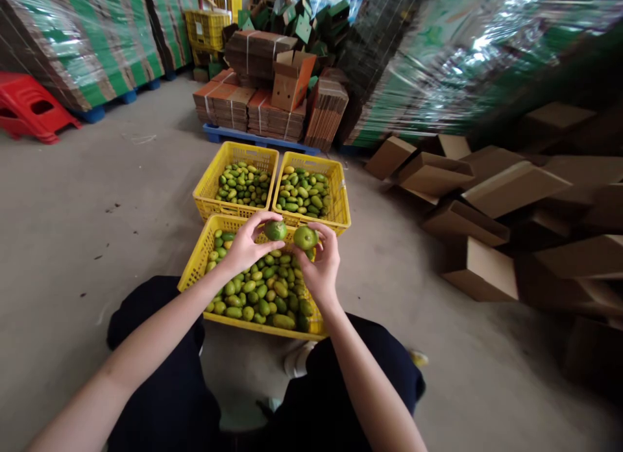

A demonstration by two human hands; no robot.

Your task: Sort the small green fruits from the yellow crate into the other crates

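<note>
My left hand (250, 243) holds a dark green lemon (276, 230) between thumb and fingers. Beside it, my right hand (323, 262) pinches a lighter green lemon (305, 238), its blunt end facing me. The two fruits are held side by side, a small gap apart, above the near yellow crate (192, 278). That crate holds many green and yellowish lemons (263, 293), partly hidden by my hands and forearms. Two more yellow crates, the far left crate (207, 191) and the far right crate (343, 202), stand behind it with similar fruit inside.
Flattened cartons (228, 104) are stacked on a blue pallet (257, 139) beyond the crates. Open cardboard boxes (481, 267) lie heaped at the right. A red stool (34, 108) stands at the left. Wrapped pallet loads (107, 36) line both sides.
</note>
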